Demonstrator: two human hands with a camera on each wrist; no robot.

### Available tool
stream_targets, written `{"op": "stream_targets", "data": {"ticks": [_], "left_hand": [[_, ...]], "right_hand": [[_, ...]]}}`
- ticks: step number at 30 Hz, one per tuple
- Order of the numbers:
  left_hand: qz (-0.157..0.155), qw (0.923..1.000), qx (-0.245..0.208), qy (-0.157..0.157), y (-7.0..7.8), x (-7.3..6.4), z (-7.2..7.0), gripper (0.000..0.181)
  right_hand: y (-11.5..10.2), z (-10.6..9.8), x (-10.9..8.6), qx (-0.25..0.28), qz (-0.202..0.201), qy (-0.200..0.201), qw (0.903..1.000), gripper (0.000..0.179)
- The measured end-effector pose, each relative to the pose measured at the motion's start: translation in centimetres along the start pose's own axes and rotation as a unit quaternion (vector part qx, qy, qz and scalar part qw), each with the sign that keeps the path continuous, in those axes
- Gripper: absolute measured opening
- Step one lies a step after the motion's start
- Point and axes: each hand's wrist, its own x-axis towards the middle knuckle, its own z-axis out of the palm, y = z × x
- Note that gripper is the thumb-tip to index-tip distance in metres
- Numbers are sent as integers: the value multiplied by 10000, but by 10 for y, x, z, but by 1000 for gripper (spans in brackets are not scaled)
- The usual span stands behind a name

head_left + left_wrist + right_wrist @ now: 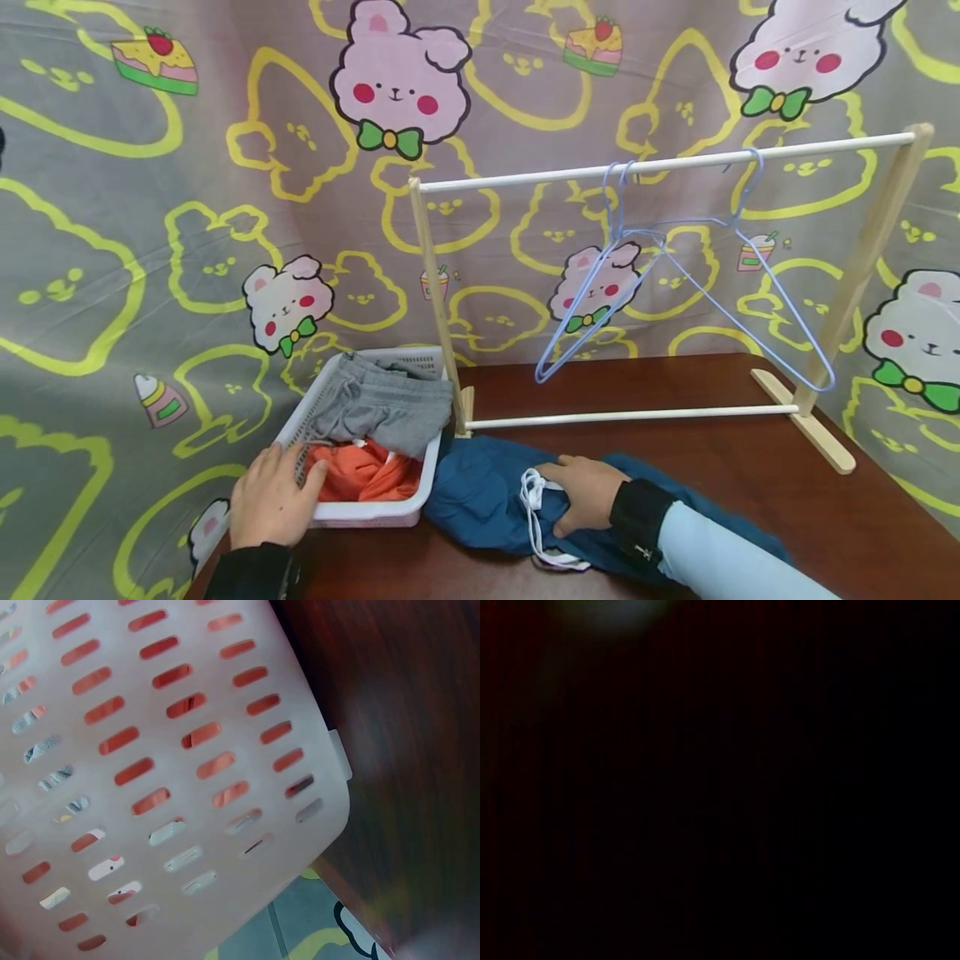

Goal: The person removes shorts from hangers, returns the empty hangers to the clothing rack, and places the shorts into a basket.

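Observation:
My left hand (272, 498) rests at the left front rim of a white laundry basket (429, 483), thumb toward the inside. Close up in the left wrist view is the slotted basket wall (169, 847), orange showing through its slots. Inside the basket lie a grey drawstring garment (390, 408) and, in front of it, an orange cloth (360, 475). To the right, a pair of blue drawstring pants (480, 492) lies crumpled on the table, its white cord (532, 500) hanging loose. My right hand (588, 496) grips the pants beside that cord. The right wrist view is almost black.
Behind the pants stands a wooden clothes rack (862, 250) with white rods. Several blue hangers (570, 333) hang from its top rod. The brown table (705, 450) carries everything. A patterned curtain (202, 167) rises at the back and sides.

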Motion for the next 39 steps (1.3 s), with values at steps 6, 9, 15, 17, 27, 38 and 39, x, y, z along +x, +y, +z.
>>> {"op": "stream_targets", "data": {"ticks": [6,9,15,17,27,38,39], "left_hand": [[8,10000,-22,-28,-1,0,0,74],[16,10000,-29,-2,-1,1,-1,74],[-7,10000,-19,18,0,0,-2,74],[-11,10000,-8,29,0,0,-2,74],[-93,9999,-34,-38,1,0,-3,74],[-77,9999,-101,20,0,-1,-1,74],[-72,9999,-108,33,0,-1,-1,73]], "right_hand": [[0,0,2,71,-292,122,9995,73],[0,-7,3,306,-505,220,9980,68],[-6,-32,1,1054,-791,610,9894,64],[-11,-40,-1,1266,-821,798,9853,63],[-52,-71,-8,2190,-1064,1774,9535,53],[-106,-110,-1,2244,-1902,2669,9177,48],[-110,-116,1,2202,-1957,2702,9166,47]]}}
